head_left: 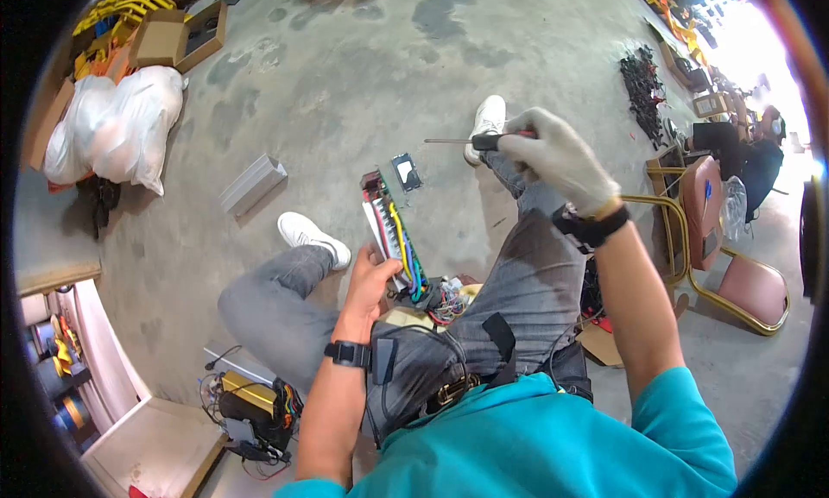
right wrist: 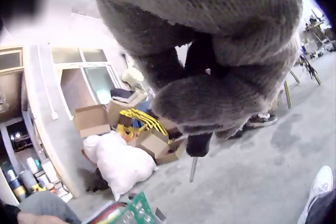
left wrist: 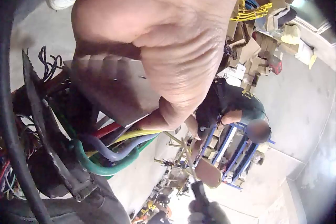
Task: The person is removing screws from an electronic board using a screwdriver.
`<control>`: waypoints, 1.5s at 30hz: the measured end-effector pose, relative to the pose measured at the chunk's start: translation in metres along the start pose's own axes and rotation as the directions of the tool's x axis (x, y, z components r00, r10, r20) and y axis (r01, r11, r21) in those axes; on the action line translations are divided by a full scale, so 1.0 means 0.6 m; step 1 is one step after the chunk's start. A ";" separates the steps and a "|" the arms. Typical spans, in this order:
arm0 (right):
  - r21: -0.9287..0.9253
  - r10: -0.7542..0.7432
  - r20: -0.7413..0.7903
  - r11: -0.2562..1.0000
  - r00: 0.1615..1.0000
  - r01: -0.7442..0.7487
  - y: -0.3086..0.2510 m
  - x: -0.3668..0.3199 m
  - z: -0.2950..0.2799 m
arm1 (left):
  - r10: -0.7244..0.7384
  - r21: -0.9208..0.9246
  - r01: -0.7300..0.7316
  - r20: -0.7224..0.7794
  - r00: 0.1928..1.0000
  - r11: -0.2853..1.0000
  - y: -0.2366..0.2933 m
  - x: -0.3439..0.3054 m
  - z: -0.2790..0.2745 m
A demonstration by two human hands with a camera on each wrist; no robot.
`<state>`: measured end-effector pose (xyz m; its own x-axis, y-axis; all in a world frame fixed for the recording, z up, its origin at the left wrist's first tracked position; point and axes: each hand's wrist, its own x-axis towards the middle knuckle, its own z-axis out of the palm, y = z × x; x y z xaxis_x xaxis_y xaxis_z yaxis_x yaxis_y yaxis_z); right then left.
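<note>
Both hands are occupied. The bare left hand grips the near end of a long wired module, thumb and fingers curled round its edge. The module rests between the person's knees and slants away from the body. Yellow, blue and green wires run along it, with a tangle of thinner leads at its near end. The gloved right hand is closed round the black handle of a screwdriver. It is held up over the right knee, shaft pointing left, well apart from the module. Beyond the knees, white shoes sit on the concrete floor. A grey metal channel lies further left. White sacks and cardboard boxes stand at the far left, and a gold-framed chair stands on the right.
</note>
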<state>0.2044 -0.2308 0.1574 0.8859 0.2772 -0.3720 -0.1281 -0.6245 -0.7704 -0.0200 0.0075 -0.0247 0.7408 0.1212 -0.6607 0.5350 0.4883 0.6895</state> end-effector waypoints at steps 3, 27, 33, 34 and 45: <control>0.115 0.035 0.042 0.993 0.999 -0.039 0.098 0.081 0.067 | -0.010 -0.018 0.009 -0.059 0.998 1.000 -0.001 -0.006 -0.014; -0.127 0.239 0.204 0.968 0.949 -0.216 0.350 0.268 0.414 | -0.128 -0.193 0.083 -0.235 0.963 0.978 0.041 -0.007 -0.009; -0.179 0.197 0.206 0.971 0.959 -0.161 0.360 0.280 0.436 | -0.143 -0.244 0.084 -0.238 0.961 0.966 0.049 -0.011 -0.006; -0.178 0.198 0.208 0.971 0.958 -0.162 0.365 0.281 0.440 | -0.148 -0.265 0.080 -0.246 0.958 0.961 0.048 -0.012 -0.008; -0.039 0.229 0.292 0.973 0.929 -0.227 0.291 0.262 0.345 | -0.049 -0.421 0.030 -0.034 0.998 0.907 0.071 -0.009 -0.029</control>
<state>0.2289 -0.1450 -0.1425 0.6631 0.3281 -0.6728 -0.3087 -0.6989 -0.6451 -0.0080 0.0428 0.0030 0.6995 0.1263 -0.7034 0.3367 0.8100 0.4802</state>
